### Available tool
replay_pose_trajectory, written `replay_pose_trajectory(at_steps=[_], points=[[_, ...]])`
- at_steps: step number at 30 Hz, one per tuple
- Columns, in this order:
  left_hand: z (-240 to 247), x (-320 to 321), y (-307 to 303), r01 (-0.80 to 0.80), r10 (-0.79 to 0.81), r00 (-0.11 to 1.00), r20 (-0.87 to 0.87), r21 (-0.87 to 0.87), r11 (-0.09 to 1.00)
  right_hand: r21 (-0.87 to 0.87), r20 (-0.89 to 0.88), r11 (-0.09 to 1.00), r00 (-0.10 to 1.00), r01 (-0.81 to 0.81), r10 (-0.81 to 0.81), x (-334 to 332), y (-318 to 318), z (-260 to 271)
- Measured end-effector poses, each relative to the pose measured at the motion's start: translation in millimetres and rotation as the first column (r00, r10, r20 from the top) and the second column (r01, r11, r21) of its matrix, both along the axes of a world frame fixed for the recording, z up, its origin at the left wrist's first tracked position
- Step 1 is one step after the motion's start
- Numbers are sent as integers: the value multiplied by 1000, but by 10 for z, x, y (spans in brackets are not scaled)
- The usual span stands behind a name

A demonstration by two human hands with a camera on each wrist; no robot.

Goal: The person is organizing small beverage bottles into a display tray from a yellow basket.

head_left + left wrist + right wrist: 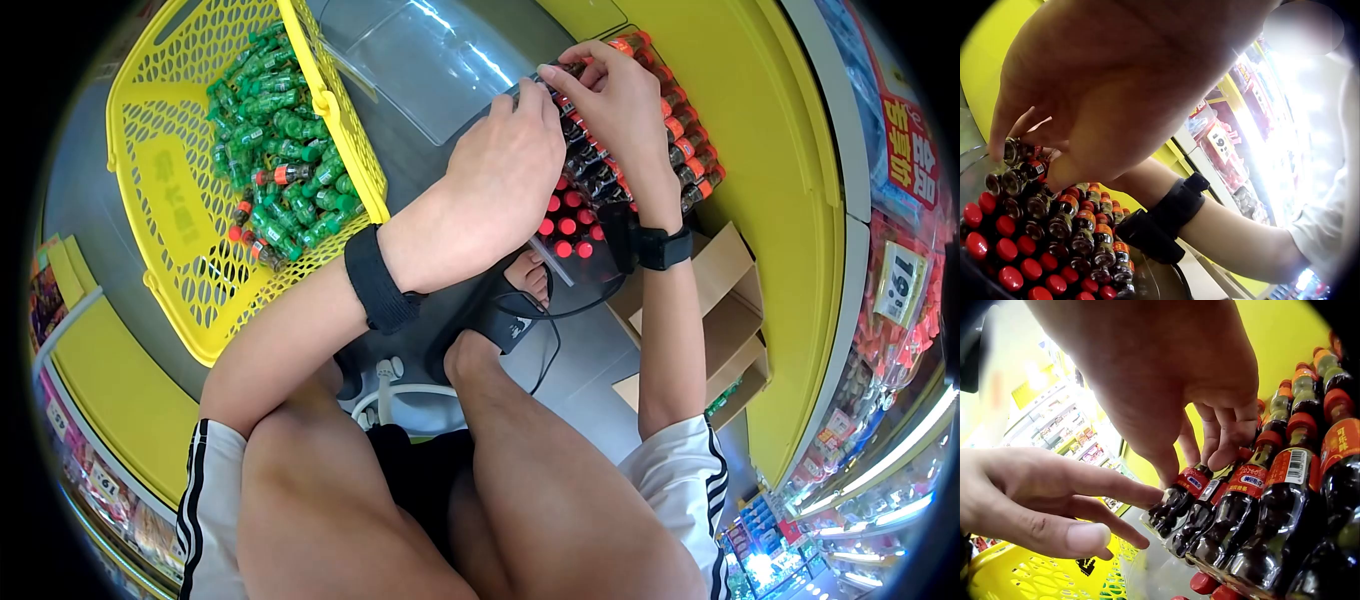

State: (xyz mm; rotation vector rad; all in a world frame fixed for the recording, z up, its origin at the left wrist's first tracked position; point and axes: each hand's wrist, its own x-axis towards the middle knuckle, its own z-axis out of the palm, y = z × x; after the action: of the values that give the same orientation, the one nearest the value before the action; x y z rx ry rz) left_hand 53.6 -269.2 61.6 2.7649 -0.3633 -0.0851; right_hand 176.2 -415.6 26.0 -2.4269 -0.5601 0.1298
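Rows of small dark bottles (690, 150) with red caps and orange-red labels lie stacked at the upper right in the head view. My right hand (625, 105) reaches over their left end; in the right wrist view my right hand (1166, 381) pinches an end bottle (1192, 480) near its cap. Beside it, my left hand (510, 150) has its fingers extended; in the right wrist view my left hand (1035, 500) has a fingertip against the end bottles' bases. My left hand (1097, 87) hides much of the right hand in the left wrist view.
A yellow basket (160, 110) of green bottles, with a few dark ones, stands left. More red caps (565, 225) show below the stack. A clear lid (400, 60) lies behind, cardboard boxes (715, 270) stand right, and a black cable (550, 345) hangs near a foot.
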Motion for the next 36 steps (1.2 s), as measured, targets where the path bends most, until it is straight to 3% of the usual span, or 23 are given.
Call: replay_pose_trajectory(at_steps=[6,17,21,23,29,34,35,36], points=[[-59,-25,-54,-39,33,996,-87,-71,997,5,-41,1000,999,14,-14,-38,-18,-52],[-51,-17,-37,-32,30,996,-79,-25,999,-27,-32,998,998,57,-58,-125,-12,-60],[-14,-10,-6,6,-1,996,-92,54,999,32,24,999,999,26,-27,-154,-59,-48],[36,-8,9,-8,9,995,-102,14,1000,61,25,997,999,39,-41,-197,-121,14],[139,29,-10,15,-17,998,-60,-30,999,247,40,942,969,226,-243,-364,-496,194],[63,78,-158,43,-45,997,-65,-33,999,146,1,922,932,359,-363,-667,-748,270],[-28,86,-183,28,-28,1000,8,58,998,79,-25,937,940,340,-339,-739,-792,269],[-102,97,-205,4,-16,996,83,146,989,18,63,949,947,314,-315,-820,-808,255]])
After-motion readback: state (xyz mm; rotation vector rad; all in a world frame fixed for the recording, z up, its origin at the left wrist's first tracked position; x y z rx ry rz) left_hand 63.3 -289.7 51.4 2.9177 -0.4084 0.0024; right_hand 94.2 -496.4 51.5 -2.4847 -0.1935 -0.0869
